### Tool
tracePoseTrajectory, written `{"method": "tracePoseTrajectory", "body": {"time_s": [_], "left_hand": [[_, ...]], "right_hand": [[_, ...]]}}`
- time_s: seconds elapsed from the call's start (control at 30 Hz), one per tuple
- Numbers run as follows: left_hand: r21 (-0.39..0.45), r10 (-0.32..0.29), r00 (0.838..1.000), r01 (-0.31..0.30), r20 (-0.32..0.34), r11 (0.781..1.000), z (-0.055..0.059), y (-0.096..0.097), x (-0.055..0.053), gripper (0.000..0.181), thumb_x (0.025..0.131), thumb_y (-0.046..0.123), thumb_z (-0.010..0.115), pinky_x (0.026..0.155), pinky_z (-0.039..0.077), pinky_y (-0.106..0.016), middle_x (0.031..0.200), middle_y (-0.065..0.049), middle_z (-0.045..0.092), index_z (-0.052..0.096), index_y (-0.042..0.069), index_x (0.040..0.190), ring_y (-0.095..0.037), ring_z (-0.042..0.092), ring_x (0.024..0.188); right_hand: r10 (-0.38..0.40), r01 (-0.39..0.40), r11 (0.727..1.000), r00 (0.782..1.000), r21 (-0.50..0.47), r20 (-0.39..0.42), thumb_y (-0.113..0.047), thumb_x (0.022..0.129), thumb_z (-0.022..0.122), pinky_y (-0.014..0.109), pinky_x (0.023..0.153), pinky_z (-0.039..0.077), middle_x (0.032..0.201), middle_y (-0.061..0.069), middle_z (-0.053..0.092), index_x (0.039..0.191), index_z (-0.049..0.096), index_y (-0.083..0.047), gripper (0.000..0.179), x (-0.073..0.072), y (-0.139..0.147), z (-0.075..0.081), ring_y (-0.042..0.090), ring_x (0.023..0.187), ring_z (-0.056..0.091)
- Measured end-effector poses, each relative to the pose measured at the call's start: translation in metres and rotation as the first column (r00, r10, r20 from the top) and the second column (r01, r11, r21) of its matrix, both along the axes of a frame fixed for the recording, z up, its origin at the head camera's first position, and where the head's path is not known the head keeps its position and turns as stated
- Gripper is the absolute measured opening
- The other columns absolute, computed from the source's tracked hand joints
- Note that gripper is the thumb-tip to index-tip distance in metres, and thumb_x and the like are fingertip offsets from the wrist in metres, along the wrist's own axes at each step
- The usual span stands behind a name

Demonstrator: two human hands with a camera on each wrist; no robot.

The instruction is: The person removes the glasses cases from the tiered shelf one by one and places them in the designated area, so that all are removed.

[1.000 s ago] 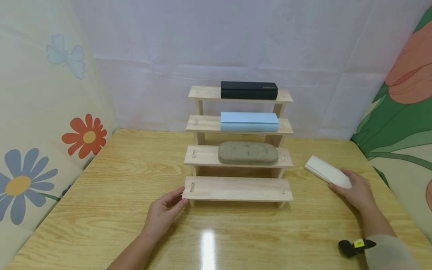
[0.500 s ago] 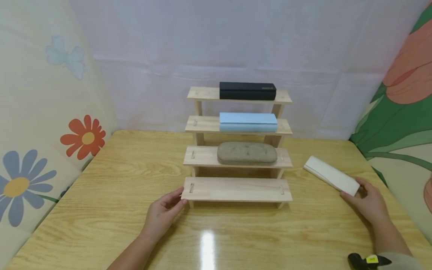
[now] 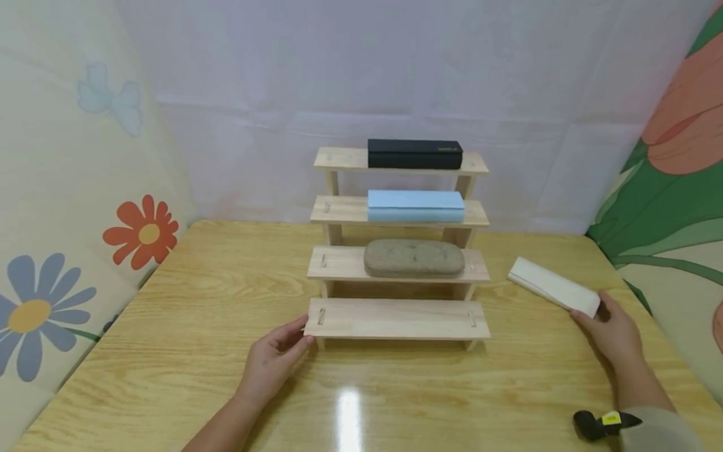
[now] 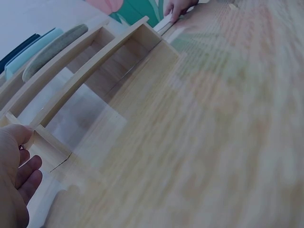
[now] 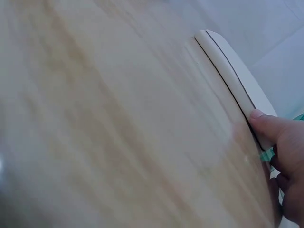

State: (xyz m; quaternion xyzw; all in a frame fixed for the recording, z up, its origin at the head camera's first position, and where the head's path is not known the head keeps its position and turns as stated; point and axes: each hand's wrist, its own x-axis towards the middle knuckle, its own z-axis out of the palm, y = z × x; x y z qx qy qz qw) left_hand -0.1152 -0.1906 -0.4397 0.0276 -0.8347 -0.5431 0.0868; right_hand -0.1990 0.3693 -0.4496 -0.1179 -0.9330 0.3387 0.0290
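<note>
A wooden shelf stand (image 3: 395, 318) with stepped tiers rises from the table. My left hand (image 3: 277, 358) pinches the left end of its lowest tier, thumb at the front edge; the left wrist view shows the thumb (image 4: 19, 133) at that corner. To the stand's right a white glasses case (image 3: 550, 285) lies aslant. My right hand (image 3: 615, 329) holds its near right end between thumb and fingers. In the right wrist view the thumb presses the long side of the case (image 5: 228, 71); the other fingers are partly hidden behind it.
On the upper tiers sit a black glasses case (image 3: 415, 155), a light blue case (image 3: 416, 206) and a grey-brown case (image 3: 414, 258). The table (image 3: 237, 282) meets a white cloth (image 3: 254, 125) behind and flower-print cloths at both sides. A black strap device is on my right wrist.
My right hand has slid from over the white glasses case toward its near right end, uncovering more of it. The case has shifted slightly away. The left hand stays at the stand.
</note>
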Motion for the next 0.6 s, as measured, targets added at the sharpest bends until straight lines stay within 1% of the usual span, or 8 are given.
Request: {"method": "tracePoseTrajectory", "body": {"time_s": [0.1, 0.27, 0.6], "left_hand": [[0.005, -0.001, 1.000, 0.001, 0.000, 1.000, 0.000, 0.000, 0.000, 0.037, 0.089, 0.014, 0.073, 0.081, 0.053, -0.011, 0.125, -0.013, 0.067, 0.066, 0.003, 0.124, 0.007, 0.061, 0.096], [0.013, -0.002, 1.000, 0.002, 0.005, 1.000, 0.000, 0.000, 0.001, 0.037, 0.089, 0.014, 0.073, 0.081, 0.053, -0.011, 0.126, -0.013, 0.067, 0.066, 0.003, 0.124, 0.007, 0.061, 0.096], [0.007, -0.001, 1.000, 0.001, 0.003, 1.000, -0.001, 0.000, -0.001, 0.037, 0.089, 0.014, 0.072, 0.081, 0.053, -0.011, 0.126, -0.013, 0.067, 0.066, 0.003, 0.124, 0.007, 0.061, 0.096]], "right_hand": [[-0.038, 0.038, 0.999, 0.999, -0.036, 0.004, -0.043, 0.098, 0.054, 0.067, 0.113, 0.021, 0.152, 0.039, 0.022, 0.153, 0.010, 0.007, 0.085, -0.004, -0.001, 0.001, 0.058, 0.138, 0.020], [-0.093, 0.092, 0.993, 0.996, -0.073, 0.001, -0.038, 0.099, 0.054, 0.062, 0.116, 0.022, 0.151, 0.036, 0.026, 0.153, 0.013, 0.006, 0.080, -0.011, -0.003, 0.002, 0.054, 0.140, 0.024], [-0.123, 0.124, 0.989, 0.992, -0.081, 0.020, -0.040, 0.099, 0.054, 0.060, 0.117, 0.022, 0.152, 0.035, 0.025, 0.153, 0.013, 0.004, 0.082, -0.022, -0.007, 0.003, 0.052, 0.140, 0.025]]}}
